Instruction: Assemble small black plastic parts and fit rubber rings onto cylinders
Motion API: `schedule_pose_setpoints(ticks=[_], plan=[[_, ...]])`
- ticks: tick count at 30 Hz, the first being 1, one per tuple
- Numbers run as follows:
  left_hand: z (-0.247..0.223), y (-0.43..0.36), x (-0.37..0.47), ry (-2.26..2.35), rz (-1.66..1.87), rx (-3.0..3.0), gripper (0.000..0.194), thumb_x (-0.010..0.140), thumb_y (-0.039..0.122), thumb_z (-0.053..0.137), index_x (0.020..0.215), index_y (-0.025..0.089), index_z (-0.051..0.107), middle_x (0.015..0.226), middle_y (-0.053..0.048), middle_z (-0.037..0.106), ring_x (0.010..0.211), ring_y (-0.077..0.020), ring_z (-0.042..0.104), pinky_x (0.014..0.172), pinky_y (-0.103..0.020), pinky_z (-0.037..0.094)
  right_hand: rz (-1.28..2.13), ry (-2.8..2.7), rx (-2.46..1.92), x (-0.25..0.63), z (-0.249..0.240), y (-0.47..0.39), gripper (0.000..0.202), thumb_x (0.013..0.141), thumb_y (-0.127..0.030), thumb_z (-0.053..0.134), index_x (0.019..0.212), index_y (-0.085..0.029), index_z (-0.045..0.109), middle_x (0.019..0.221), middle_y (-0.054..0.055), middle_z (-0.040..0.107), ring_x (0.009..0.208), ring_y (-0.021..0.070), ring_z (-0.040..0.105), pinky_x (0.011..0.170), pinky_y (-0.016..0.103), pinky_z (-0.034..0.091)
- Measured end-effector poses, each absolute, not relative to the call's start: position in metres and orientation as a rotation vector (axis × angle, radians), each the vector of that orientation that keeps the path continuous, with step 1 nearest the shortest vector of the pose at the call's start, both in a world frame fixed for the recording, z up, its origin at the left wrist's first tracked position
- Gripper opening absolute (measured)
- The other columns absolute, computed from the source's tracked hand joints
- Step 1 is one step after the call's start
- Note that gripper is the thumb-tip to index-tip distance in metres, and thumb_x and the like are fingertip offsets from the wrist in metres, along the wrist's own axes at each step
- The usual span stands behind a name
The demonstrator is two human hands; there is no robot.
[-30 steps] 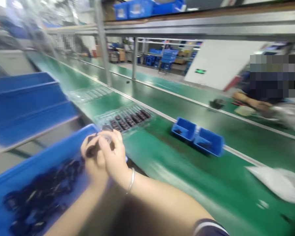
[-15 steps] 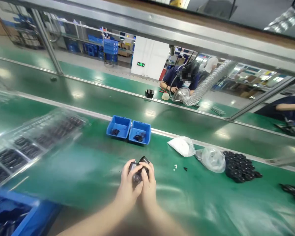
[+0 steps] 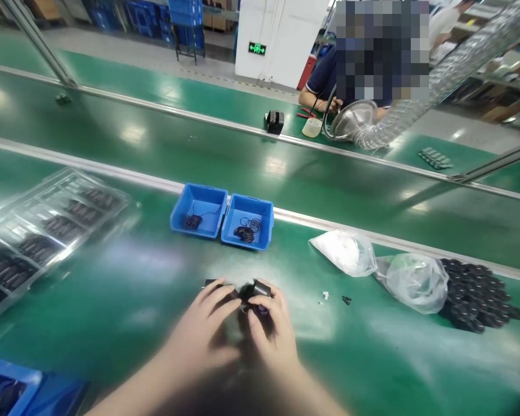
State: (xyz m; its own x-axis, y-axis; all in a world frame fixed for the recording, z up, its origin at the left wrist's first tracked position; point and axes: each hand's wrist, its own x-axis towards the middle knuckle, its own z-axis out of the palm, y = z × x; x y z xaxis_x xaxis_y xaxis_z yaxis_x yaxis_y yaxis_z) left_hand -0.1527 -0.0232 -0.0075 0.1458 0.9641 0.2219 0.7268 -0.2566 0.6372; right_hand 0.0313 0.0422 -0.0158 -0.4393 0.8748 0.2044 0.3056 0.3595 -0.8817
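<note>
Black part (image 3: 255,290) sits clenched between left hand (image 3: 203,329) and right hand (image 3: 272,332) grip.

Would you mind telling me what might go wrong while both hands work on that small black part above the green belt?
1. The small black part is pinched only at the fingertips of the left hand and right hand; it might slip onto the green belt.
2. Tiny loose bits lying nearby could get mixed in or brushed away.

One head-worn camera looks forward and down (close over the hands) across the green bench (image 3: 112,277).
</note>
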Motion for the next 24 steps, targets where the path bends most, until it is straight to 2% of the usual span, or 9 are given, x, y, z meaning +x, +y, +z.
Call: schedule_pose_setpoints(ticks=[3,6,8,11,13,16,18,20,24], plan=[[0.000,-0.017,-0.158,1.755,0.871,1.884,0.043,0.090,0.022,0.050,0.133,0.025,0.043,0.140,-0.012,0.045,0.128,-0.0267,0.047,0.102,-0.042,0.047,1.103,-1.890,-1.026,0.030,-0.015,0.057,0.006,0.088,-0.019,0.056,0.091,-0.023,0.053,0.106,0.006,0.051,0.105,0.0215,0.050,0.089,0.038,0.042],[0.008,-0.009,-0.164,1.887,0.828,1.631,0.039,0.092,0.026,0.048,0.130,0.026,0.044,0.140,-0.011,0.044,0.103,-0.0203,0.064,0.085,-0.033,0.057,1.180,-1.826,-1.043,0.030,-0.015,0.073,0.016,0.088,-0.020,0.057,0.079,-0.022,0.045,0.093,0.003,0.050,0.091,0.0180,0.052,0.080,0.033,0.042],[0.012,-0.002,-0.171,1.915,0.745,1.569,0.038,0.090,0.031,0.052,0.128,0.027,0.046,0.138,-0.010,0.047,0.088,-0.0183,0.067,0.077,-0.033,0.059,1.221,-1.809,-1.032,0.030,-0.015,0.084,0.025,0.089,-0.021,0.058,0.072,-0.022,0.039,0.090,0.002,0.050,0.089,0.0175,0.052,0.079,0.032,0.041],[0.016,0.008,-0.183,1.886,0.625,1.624,0.033,0.089,0.034,0.054,0.121,0.026,0.054,0.128,-0.007,0.056,0.103,-0.0232,0.063,0.083,-0.037,0.057,1.264,-1.794,-1.016,0.030,-0.016,0.096,0.031,0.090,-0.021,0.056,0.068,-0.021,0.034,0.094,0.004,0.052,0.095,0.0181,0.052,0.082,0.032,0.039],[0.017,0.014,-0.189,1.848,0.579,1.656,0.034,0.087,0.035,0.058,0.119,0.026,0.056,0.124,-0.007,0.058,0.113,-0.0260,0.057,0.088,-0.039,0.054,1.291,-1.761,-1.039,0.030,-0.018,0.100,0.031,0.090,-0.022,0.057,0.069,-0.021,0.033,0.099,0.004,0.053,0.098,0.0181,0.052,0.084,0.032,0.039],[0.020,0.020,-0.192,1.815,0.526,1.659,0.043,0.083,0.036,0.063,0.123,0.025,0.054,0.124,-0.008,0.058,0.112,-0.0271,0.055,0.089,-0.041,0.053,1.358,-1.647,-1.070,0.029,-0.020,0.104,0.026,0.089,-0.026,0.059,0.078,-0.023,0.035,0.102,0.004,0.054,0.097,0.0174,0.053,0.081,0.031,0.041],[0.022,0.024,-0.190,1.798,0.496,1.663,0.045,0.082,0.033,0.064,0.125,0.025,0.053,0.121,-0.008,0.058,0.109,-0.0266,0.056,0.088,-0.042,0.052,1.418,-1.596,-1.081,0.029,-0.020,0.107,0.024,0.087,-0.028,0.062,0.093,-0.026,0.039,0.100,0.002,0.055,0.092,0.0170,0.055,0.078,0.030,0.044],[0.022,0.028,-0.187,1.781,0.470,1.693,0.042,0.081,0.028,0.064,0.122,0.023,0.055,0.118,-0.008,0.058,0.106,-0.0261,0.056,0.088,-0.042,0.051,1.471,-1.645,-1.112,0.029,-0.018,0.111,0.033,0.086,-0.030,0.064,0.108,-0.027,0.040,0.095,0.002,0.056,0.085,0.0169,0.057,0.075,0.030,0.046],[0.022,0.037,-0.183,1.737,0.455,1.746,0.031,0.081,0.021,0.060,0.112,0.022,0.060,0.109,-0.007,0.059,0.099,-0.0242,0.057,0.086,-0.039,0.049,1.479,-1.858,-1.163,0.031,-0.009,0.121,0.023,0.086,-0.035,0.063,0.100,-0.023,0.049,0.090,0.001,0.057,0.076,0.0155,0.056,0.070,0.029,0.047]])
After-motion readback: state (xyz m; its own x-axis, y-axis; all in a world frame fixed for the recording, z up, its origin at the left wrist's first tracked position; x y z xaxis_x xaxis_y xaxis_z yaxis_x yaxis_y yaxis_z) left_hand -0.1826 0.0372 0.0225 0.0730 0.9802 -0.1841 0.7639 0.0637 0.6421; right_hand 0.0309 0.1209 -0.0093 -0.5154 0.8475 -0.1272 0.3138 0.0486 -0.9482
